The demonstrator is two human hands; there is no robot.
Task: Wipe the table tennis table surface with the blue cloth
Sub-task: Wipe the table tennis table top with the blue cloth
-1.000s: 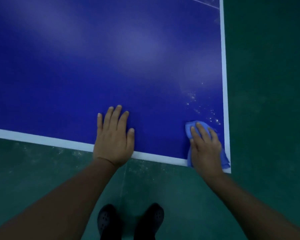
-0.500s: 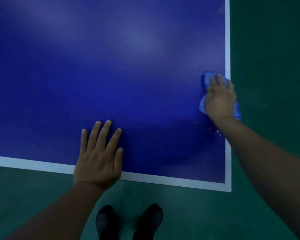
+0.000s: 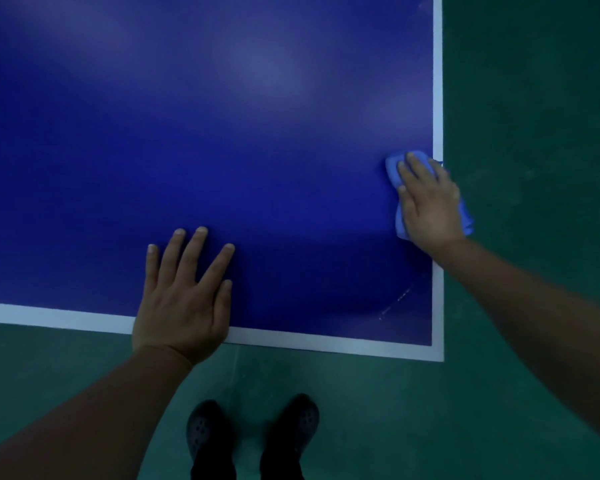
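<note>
A person leans over the corner of a blue table tennis surface point(image 3: 257, 133), seen from above. The right hand point(image 3: 428, 202) lies flat on the cloth point(image 3: 394, 166), its fingers point(image 3: 409, 174) straight and close together, pressing the bunched cloth down against the right white edge line point(image 3: 438, 81). Cloth shows ahead of the fingertips and on both sides of the palm, and its right part hangs past the edge over the green floor point(image 3: 534, 133).

The left hand point(image 3: 184, 299) rests palm down well to the left of the cloth, fingers point(image 3: 191, 251) straight and spread, heel on the near white line, apparently bracing the body.

What could go wrong: the cloth sits half off the edge, so a stroke further right would likely drag it off the surface and it could drop to the floor. Flat fingers press the cloth but do not clamp it, so it may also slip out from under the palm on a fast pull. A faint streak of specks point(image 3: 395, 301) lies nearer the body than the right fingers, close to the corner; a stroke that stays high would miss it.

Hard to tell: most of the cloth is hidden under the hand, so its folds are unclear. The surface runs out of view at the top and left. Lighting is dim, so any film or dust is hard to see. Two dark shoes point(image 3: 250, 434) show below.
</note>
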